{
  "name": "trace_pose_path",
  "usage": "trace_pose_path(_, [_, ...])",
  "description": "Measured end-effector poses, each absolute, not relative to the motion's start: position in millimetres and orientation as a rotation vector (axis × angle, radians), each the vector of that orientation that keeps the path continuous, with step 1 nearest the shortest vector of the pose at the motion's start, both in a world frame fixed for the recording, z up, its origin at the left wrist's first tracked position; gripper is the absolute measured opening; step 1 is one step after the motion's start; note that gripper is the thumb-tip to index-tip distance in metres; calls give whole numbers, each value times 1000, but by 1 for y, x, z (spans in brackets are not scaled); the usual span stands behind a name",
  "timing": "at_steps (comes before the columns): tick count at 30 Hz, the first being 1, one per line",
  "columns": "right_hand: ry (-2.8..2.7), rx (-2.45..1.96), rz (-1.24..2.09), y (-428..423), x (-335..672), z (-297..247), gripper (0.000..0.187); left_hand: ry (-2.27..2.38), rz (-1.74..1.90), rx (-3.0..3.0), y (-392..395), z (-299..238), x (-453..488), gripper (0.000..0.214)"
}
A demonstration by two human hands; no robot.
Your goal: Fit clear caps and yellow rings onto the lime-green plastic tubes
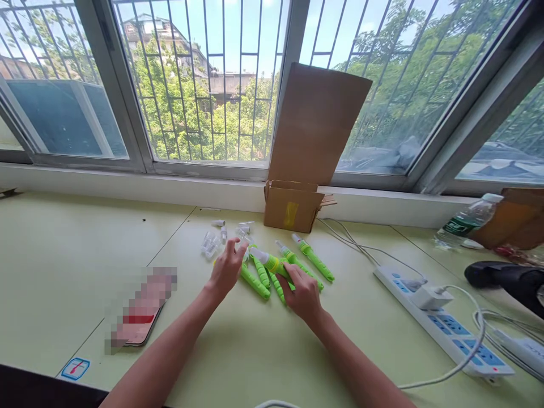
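Several green pen-like sticks with white tips point(312, 258) lie in a loose bunch on the pale green table point(263, 351). My right hand point(302, 294) rests on the bunch, fingers closed round one green stick point(272, 263) whose white tip points left. My left hand point(227, 269) is just left of it, fingers pinched on a small clear cap point(241, 245) near that tip. More clear caps point(211, 243) lie scattered beyond my left hand.
A small open cardboard box point(293, 207) stands by the window sill, its tall flap up. A phone point(142, 311) lies at the left. A white power strip point(446, 326) with plug and cables runs at the right, with a water bottle point(465, 222) and a dark object point(505, 279) behind.
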State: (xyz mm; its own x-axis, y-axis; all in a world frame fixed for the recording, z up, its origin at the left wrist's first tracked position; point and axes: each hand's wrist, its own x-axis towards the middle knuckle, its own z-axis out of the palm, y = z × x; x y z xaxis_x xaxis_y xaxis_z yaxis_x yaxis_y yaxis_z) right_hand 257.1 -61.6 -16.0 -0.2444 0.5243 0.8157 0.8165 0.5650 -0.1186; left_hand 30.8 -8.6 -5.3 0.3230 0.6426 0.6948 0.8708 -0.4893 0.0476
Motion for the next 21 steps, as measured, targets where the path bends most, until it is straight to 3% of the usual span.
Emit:
trace_pose_path(6, [-1922,-1080,-419,-61,257,-17,25,-1244,-1038,-2360,-9,-7,35,30])
trace_pose_path(13, [-1925,-1094,-402,-62,257,-16,23,-1131,-1145,-2270,-9,-9,35,50])
trace_pose_path(21, [-1920,-1091,-407,-62,257,-17,23,-1242,-1205,-2239,-6,-9,30,35])
